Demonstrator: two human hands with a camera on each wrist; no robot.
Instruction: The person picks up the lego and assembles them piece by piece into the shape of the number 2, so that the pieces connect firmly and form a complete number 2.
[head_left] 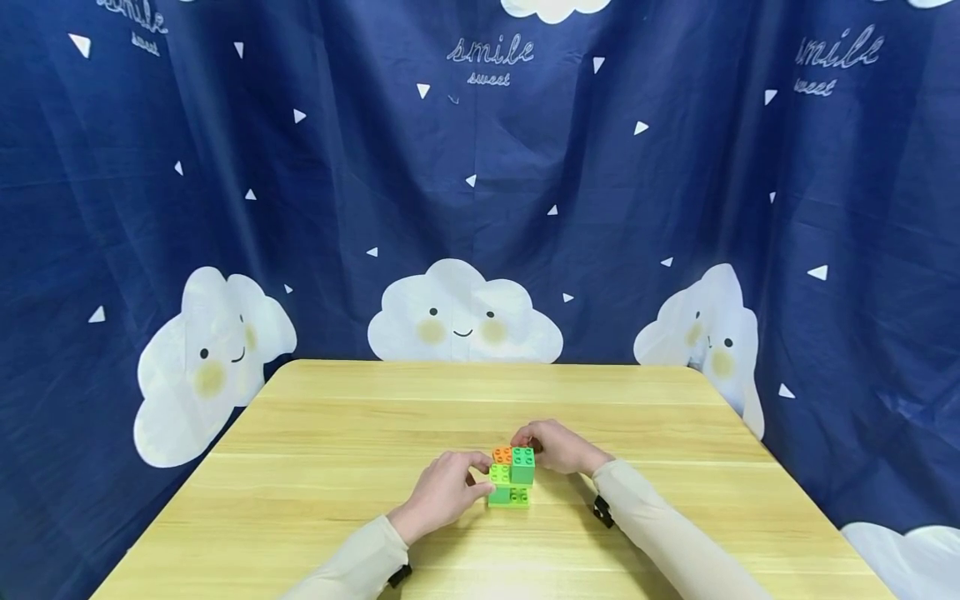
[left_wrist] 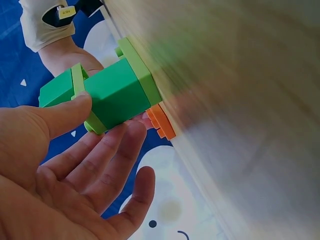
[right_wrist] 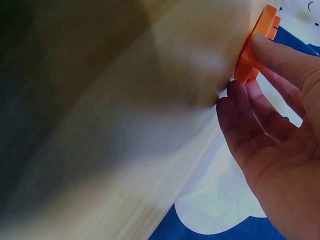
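A small stack of toy building bricks [head_left: 500, 473], lime plates and green blocks, stands on the wooden table. My left hand [head_left: 447, 487] holds it from the left; in the left wrist view the thumb lies on the green block [left_wrist: 117, 90] and lime plate, the fingers along the other side. Behind the stack, low at the tabletop, is an orange brick [right_wrist: 247, 62] with studs. My right hand [head_left: 558, 447] pinches this orange brick between thumb and fingertips, as the right wrist view shows. In the head view the stack partly hides the orange brick.
The light wooden table [head_left: 360, 417] extends around the bricks on all sides. Behind it hangs a dark blue curtain [head_left: 330, 208] printed with smiling clouds and small white triangles. Both sleeves carry black wrist straps.
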